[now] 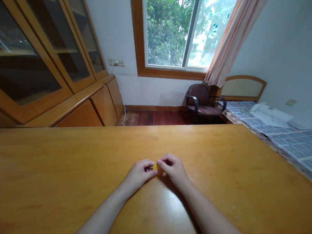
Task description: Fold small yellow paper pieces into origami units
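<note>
Two bare hands meet over the middle of one wooden desk (pixel 64 178), with one small yellow piece (pixel 155 167) between them. The left hand (pixel 139 172) pinches it from the left, and the right hand (pixel 173 169) grips its right edge, so the fingers of both are grasping that single piece; whether it touches the desk cannot be told. A tiny yellowish spot under the right fingers is too blurred to identify. Beyond the desk are one maroon armchair (pixel 199 96), one window (pixel 168 30) with one pink curtain (pixel 231 40), one bed (pixel 280 135), and at left at least three glazed cabinet doors (pixel 75 83).
</note>
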`<state>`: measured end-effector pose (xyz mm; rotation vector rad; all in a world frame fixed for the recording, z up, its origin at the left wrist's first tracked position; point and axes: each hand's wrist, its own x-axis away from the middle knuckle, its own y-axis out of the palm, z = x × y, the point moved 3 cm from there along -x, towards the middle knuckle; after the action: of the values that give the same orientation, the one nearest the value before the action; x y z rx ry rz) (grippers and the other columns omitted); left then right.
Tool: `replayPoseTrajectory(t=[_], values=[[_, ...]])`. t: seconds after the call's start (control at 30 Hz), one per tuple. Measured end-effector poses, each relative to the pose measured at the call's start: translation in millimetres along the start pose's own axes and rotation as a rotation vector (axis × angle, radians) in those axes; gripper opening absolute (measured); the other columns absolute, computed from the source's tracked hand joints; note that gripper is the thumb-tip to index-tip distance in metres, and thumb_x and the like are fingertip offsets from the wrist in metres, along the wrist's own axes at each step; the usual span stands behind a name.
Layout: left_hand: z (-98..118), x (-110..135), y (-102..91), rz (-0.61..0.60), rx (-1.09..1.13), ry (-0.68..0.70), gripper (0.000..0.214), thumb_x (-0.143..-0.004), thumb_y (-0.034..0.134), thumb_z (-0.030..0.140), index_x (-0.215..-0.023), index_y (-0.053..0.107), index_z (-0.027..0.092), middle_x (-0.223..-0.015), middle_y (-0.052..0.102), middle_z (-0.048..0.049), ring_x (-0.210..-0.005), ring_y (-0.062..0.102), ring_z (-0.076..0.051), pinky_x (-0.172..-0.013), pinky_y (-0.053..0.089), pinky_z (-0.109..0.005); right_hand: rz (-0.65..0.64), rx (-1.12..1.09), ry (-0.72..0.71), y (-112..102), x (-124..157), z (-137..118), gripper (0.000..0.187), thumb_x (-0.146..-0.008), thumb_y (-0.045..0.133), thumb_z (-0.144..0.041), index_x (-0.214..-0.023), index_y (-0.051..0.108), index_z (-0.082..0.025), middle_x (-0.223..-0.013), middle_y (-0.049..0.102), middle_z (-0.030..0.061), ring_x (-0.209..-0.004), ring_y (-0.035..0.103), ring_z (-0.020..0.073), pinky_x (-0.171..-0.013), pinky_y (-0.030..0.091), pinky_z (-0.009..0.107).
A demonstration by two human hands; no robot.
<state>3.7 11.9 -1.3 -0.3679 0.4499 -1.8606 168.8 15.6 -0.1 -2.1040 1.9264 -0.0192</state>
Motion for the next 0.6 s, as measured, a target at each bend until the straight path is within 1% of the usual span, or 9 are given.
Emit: replayPoseTrajectory(t=[0.1,0.17,0.37,0.47,0.6], values=[[-0.8,-0.4,0.0,-0.007,-0.043,0.028,0.023,-0.076,0.063,0.035,-0.061,0.061,0.017,-0.063,0.051,0.0019,-0.064,0.047,-0.014,-0.062,0.034,-0.025,0.002,0.004,-0.005,-0.5,0.5,-2.6,0.016,-0.079,0.067,-0.029,-0.070,0.071,-0.017,-0.069,0.065,0.0031,-0.067,0.058,0.0155,-0.063,0.044,0.027],[-2.1,-0.5,0.1,-0.002,-0.060,0.037,0.027,-0.077,0.062,0.035,-0.057,0.057,0.017,-0.061,0.049,0.0023,-0.063,0.046,-0.014,-0.061,0.034,-0.025,0.012,0.002,-0.008,-1.3,0.7,-3.5,0.016,-0.079,0.067,-0.030,-0.070,0.071,-0.017,-0.069,0.066,0.0033,-0.067,0.059,0.0161,-0.064,0.044,0.027],[-2.4,0.5,0.0,0.007,-0.073,0.034,0.030,-0.079,0.061,0.037,-0.058,0.055,0.018,-0.061,0.048,0.0028,-0.064,0.046,-0.014,-0.062,0.033,-0.025,0.035,-0.011,-0.013,-3.0,0.2,-3.1,0.017,-0.079,0.067,-0.031,-0.070,0.072,-0.018,-0.070,0.067,0.0035,-0.068,0.060,0.0163,-0.065,0.045,0.027],[-2.0,1.3,-0.1,0.011,-0.071,0.027,0.031,-0.080,0.062,0.038,-0.057,0.054,0.017,-0.060,0.047,0.0030,-0.063,0.046,-0.014,-0.062,0.032,-0.025,0.068,-0.028,-0.015,-4.1,-0.6,-1.8,0.018,-0.079,0.068,-0.032,-0.070,0.072,-0.017,-0.070,0.066,0.0033,-0.067,0.060,0.0164,-0.065,0.045,0.027],[-2.0,1.5,-0.4,0.022,-0.052,0.025,0.031,-0.079,0.063,0.039,-0.058,0.056,0.017,-0.061,0.050,0.0026,-0.063,0.047,-0.014,-0.061,0.033,-0.025,0.084,-0.047,-0.007,-5.2,-1.1,0.4,0.021,-0.080,0.067,-0.035,-0.070,0.071,-0.017,-0.070,0.066,0.0034,-0.068,0.060,0.0167,-0.066,0.045,0.028]])
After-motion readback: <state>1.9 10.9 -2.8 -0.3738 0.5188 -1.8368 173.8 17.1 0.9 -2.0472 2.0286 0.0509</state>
